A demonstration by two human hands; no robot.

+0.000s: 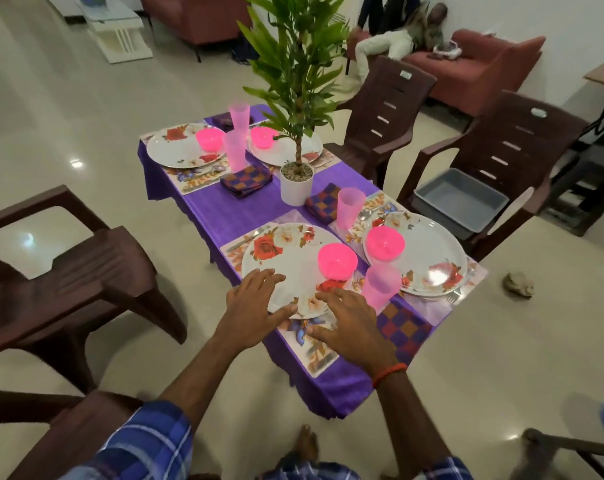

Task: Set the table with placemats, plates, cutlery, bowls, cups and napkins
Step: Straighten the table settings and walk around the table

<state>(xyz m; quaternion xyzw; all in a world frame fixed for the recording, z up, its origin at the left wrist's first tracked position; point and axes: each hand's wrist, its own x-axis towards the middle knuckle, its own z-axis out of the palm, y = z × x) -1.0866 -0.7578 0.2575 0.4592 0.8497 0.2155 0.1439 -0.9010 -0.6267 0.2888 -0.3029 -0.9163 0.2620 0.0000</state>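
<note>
A small table with a purple cloth (248, 216) carries several place settings. On the nearest floral placemat (319, 355) lies a white floral plate (286, 261) with a pink bowl (337, 260) on it. A pink cup (380, 285) and a checked napkin (406, 329) sit to its right. My left hand (250, 299) and my right hand (350, 322) hover with spread, straight fingers over the plate's near rim, holding nothing. The setting on the right has a plate (428, 251), a pink bowl (385, 242), a cup (350, 206), a spoon (368, 212) and a fork (454, 295).
A potted plant (296, 183) stands mid-table. Two far settings have plates, pink bowls, cups (239, 116) and a checked napkin (246, 180). Brown plastic chairs surround the table; one on the right holds a grey tub (463, 199). A person lies on a sofa behind.
</note>
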